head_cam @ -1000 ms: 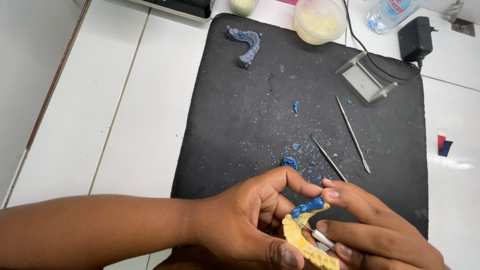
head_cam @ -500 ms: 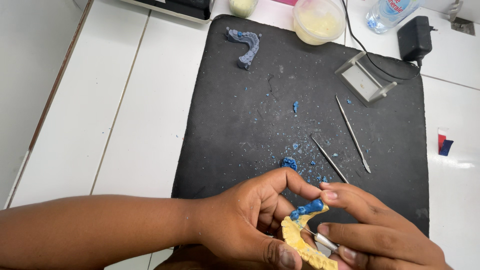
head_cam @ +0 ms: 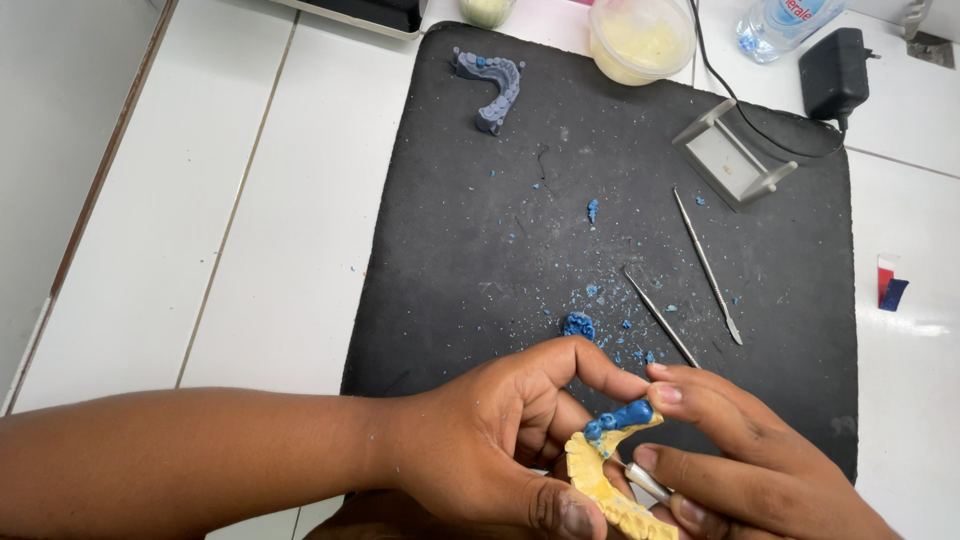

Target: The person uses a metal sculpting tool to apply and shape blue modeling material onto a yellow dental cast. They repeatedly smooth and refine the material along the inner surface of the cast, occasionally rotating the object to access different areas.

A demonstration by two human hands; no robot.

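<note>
Yellow dental cast [head_cam: 600,485] pinched between both hands, left hand [head_cam: 490,440] gripping, right hand [head_cam: 740,465] with metal tool [head_cam: 645,482].

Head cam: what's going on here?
A person holds a yellow dental cast in the left hand over a black mat. The right hand pinches a thin metal tool against the cast, beside the blue wax teeth on it. Blue crumbs lie scattered on the mat, with two more metal picks, a grey-blue tooth model and a yellowish tub further back.
</note>
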